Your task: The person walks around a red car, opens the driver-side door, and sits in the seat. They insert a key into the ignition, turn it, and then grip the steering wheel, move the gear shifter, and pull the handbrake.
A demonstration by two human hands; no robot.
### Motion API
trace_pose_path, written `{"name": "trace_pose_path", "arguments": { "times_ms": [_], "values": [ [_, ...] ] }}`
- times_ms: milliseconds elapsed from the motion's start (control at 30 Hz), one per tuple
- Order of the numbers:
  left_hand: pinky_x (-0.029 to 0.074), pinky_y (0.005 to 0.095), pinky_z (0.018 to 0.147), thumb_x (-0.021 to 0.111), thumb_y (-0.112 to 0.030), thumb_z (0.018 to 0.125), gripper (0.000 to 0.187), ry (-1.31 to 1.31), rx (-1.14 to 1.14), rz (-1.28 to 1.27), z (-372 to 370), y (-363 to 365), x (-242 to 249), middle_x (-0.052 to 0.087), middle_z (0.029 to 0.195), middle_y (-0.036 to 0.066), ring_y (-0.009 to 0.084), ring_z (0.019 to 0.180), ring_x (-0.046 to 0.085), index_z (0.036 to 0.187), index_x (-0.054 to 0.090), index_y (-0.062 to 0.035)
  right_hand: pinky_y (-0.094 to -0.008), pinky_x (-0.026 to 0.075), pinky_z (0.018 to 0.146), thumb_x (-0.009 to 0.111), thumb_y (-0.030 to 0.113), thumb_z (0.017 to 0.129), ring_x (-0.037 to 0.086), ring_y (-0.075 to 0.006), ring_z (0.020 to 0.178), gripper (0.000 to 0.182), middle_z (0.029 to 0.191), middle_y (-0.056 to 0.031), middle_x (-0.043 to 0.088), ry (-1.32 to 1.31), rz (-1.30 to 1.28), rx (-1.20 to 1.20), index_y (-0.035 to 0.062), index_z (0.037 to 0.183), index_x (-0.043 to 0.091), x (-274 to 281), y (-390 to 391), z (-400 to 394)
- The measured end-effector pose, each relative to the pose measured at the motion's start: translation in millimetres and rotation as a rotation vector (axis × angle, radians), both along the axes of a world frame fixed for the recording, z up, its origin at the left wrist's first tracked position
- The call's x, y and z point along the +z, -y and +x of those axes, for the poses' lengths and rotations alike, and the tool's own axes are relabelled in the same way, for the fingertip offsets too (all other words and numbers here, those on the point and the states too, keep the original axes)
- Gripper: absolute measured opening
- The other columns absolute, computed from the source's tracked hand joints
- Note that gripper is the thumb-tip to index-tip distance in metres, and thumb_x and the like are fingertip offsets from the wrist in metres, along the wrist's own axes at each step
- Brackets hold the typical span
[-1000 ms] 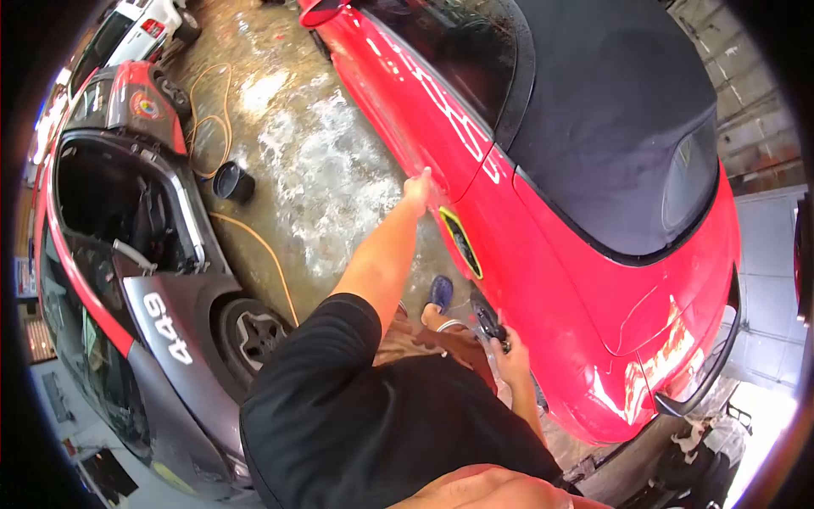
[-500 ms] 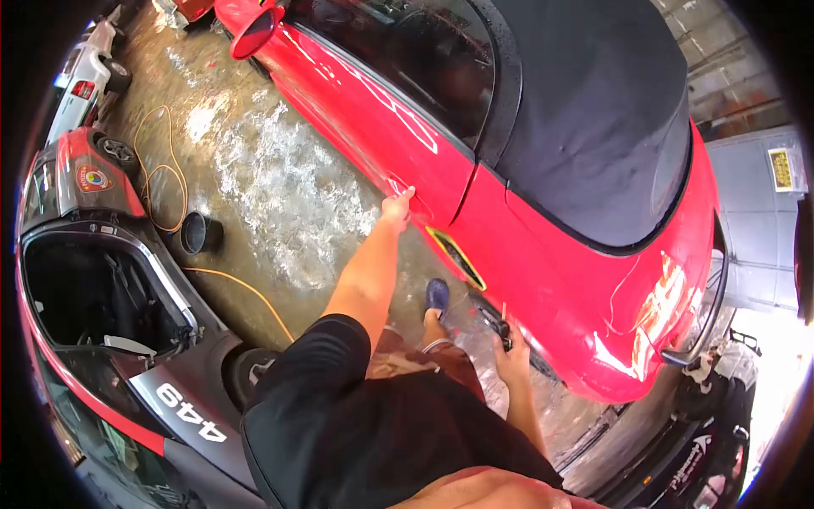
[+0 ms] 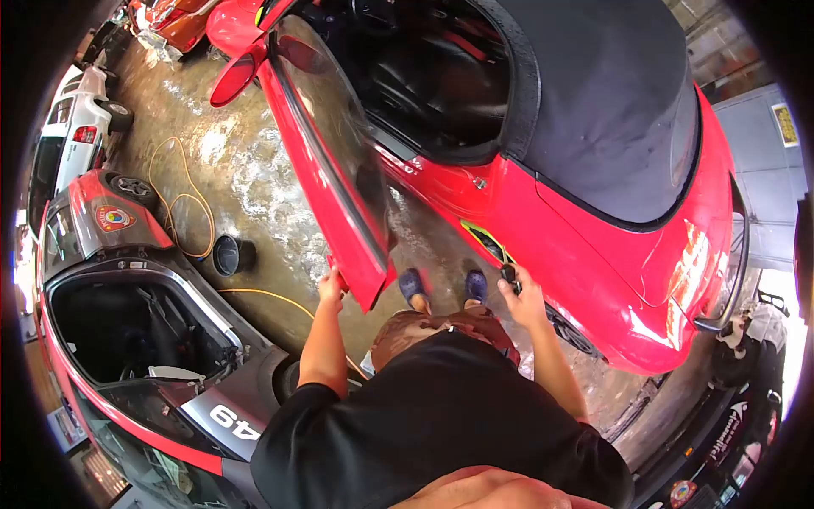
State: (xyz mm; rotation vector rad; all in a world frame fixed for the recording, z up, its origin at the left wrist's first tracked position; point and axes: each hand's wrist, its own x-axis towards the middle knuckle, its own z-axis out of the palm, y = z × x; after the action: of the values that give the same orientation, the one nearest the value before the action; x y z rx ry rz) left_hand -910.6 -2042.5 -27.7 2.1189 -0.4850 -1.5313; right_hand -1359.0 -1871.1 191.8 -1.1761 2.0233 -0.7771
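Observation:
The red car's door (image 3: pixel 331 204) stands swung open, its window glass raised. My left hand (image 3: pixel 332 287) is closed at the outer face of this door, near its rear edge, where the handle would be; the fingertips are partly hidden. In my right hand (image 3: pixel 527 299) is a small black object that looks like a car key (image 3: pixel 510 276), held close to the yellow-rimmed side vent (image 3: pixel 483 240) of the red car (image 3: pixel 585 263). Through the doorway the dark seat (image 3: pixel 432 89) shows.
A dark car with red trim (image 3: pixel 127 407) stands close on my left. A black bucket (image 3: pixel 233 254) and an orange hose (image 3: pixel 206 222) lie on the wet floor (image 3: pixel 271 182). A side mirror (image 3: pixel 237 75) sticks out from the open door. Another black vehicle (image 3: pixel 721 450) is at lower right.
The red car's door has swung outward to the left, with my left hand on it. My body has stepped back, and my right hand has risen with the black object.

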Motion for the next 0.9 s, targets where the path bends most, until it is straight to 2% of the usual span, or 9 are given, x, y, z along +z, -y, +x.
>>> {"name": "trace_pose_path", "arguments": {
  "times_ms": [200,433,500,567,633,700,800,833,900],
  "values": [
    [0.056,0.0399,0.073,0.056,-0.031,0.104,0.030,-0.110,0.289,-0.062,109,-8,7,0.072,0.100,0.009,0.0216,0.084,0.069,0.118,0.066,-0.0069,-0.0421,0.051,0.092,0.067,0.034,0.095,0.068,-0.0349,0.105,0.048,0.110,-0.0206,0.070,0.055,0.062,0.091,0.0030,0.131,0.058,-2,72,27],
    [0.055,0.0384,0.083,0.063,-0.035,0.099,0.044,0.478,0.345,-0.098,196,-85,11,0.072,0.106,0.013,0.0243,0.092,0.069,0.122,0.065,0.0024,-0.0415,0.049,0.096,0.061,0.032,0.099,0.066,-0.0368,0.113,0.048,0.118,-0.0243,0.067,0.121,0.087,0.220,0.0027,0.137,0.055,-14,152,32],
    [0.054,0.0392,0.085,0.061,-0.043,0.099,0.052,0.377,0.789,-0.041,179,-100,34,0.070,0.110,0.014,0.0262,0.091,0.068,0.120,0.066,0.0043,-0.0415,0.049,0.097,0.060,0.034,0.100,0.065,-0.0371,0.114,0.049,0.119,-0.0243,0.067,0.146,0.040,0.240,0.0025,0.137,0.054,-28,183,28],
    [0.054,0.0463,0.078,0.058,-0.055,0.097,0.064,0.211,1.109,0.215,147,-102,58,0.070,0.103,0.012,0.0274,0.083,0.066,0.144,0.050,-0.0128,-0.0421,0.049,0.096,0.057,0.037,0.101,0.066,-0.0377,0.113,0.050,0.118,-0.0247,0.067,0.165,0.025,0.295,0.0029,0.138,0.053,-38,224,23],
    [0.052,0.0516,0.084,0.058,-0.062,0.094,0.077,0.166,1.256,-0.034,124,-89,56,0.065,0.116,0.013,0.0307,0.094,0.064,0.155,0.034,-0.0222,-0.0423,0.050,0.095,0.056,0.037,0.101,0.066,-0.0378,0.112,0.050,0.117,-0.0246,0.068,0.169,-0.073,0.346,0.0039,0.139,0.053,-53,270,22],
    [0.048,0.0600,0.094,0.056,-0.057,0.096,0.078,0.287,1.270,-0.425,132,-47,86,0.031,0.160,0.010,0.0395,0.131,0.048,0.160,0.026,-0.0251,-0.0412,0.051,0.091,0.057,0.039,0.101,0.069,-0.0365,0.105,0.050,0.111,-0.0246,0.069,0.178,-0.057,0.386,0.0056,0.138,0.055,-65,318,19],
    [0.058,0.0484,0.083,0.053,-0.043,0.099,0.059,0.437,0.977,-0.642,160,6,145,0.039,0.155,0.011,0.0352,0.129,0.052,0.153,0.042,-0.0200,-0.0409,0.053,0.088,0.058,0.039,0.100,0.071,-0.0358,0.100,0.049,0.106,-0.0233,0.071,0.109,-0.048,0.496,0.0047,0.135,0.057,-53,396,18],
    [0.059,0.0439,0.082,0.055,-0.042,0.098,0.055,0.292,0.930,-0.818,240,-19,92,0.048,0.148,0.011,0.0300,0.122,0.057,0.147,0.050,-0.0174,-0.0410,0.053,0.087,0.059,0.039,0.100,0.071,-0.0357,0.100,0.049,0.105,-0.0227,0.072,0.073,-0.052,0.513,0.0045,0.135,0.057,-53,418,18],
    [0.053,0.0355,0.082,0.060,-0.043,0.096,0.055,0.307,0.891,-0.500,237,3,113,0.061,0.130,0.007,0.0242,0.107,0.063,0.143,0.054,-0.0155,-0.0420,0.053,0.089,0.057,0.038,0.101,0.070,-0.0360,0.104,0.048,0.107,-0.0234,0.071,0.129,-0.100,0.546,0.0039,0.135,0.057,-57,460,17]
  ]
}}
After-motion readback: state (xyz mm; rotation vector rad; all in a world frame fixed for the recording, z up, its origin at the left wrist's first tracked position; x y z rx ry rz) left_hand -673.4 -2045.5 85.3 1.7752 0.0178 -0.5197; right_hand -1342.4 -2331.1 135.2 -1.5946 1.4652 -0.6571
